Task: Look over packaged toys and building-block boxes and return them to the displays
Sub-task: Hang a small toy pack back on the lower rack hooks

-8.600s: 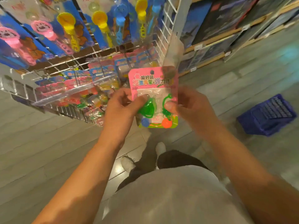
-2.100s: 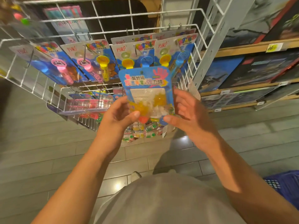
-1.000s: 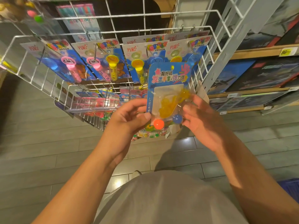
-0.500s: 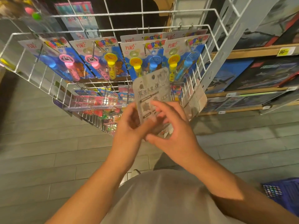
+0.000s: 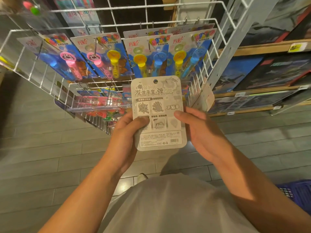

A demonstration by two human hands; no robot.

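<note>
Head view: toy card (image 5: pixel 158 105) back-side out

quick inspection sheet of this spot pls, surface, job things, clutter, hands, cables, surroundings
surface: grey tiled floor; no table seen
job's things: toy card held upright, grey printed back toward the camera, hang hole at top
clutter: nothing seen
grippers: left hand grips the card's left edge, thumb on its back; right hand holds the right edge
cables: nothing seen
surroundings: white wire rack hung with bubble wand cards; boxes on wooden shelves at right; blue basket on the floor
</note>
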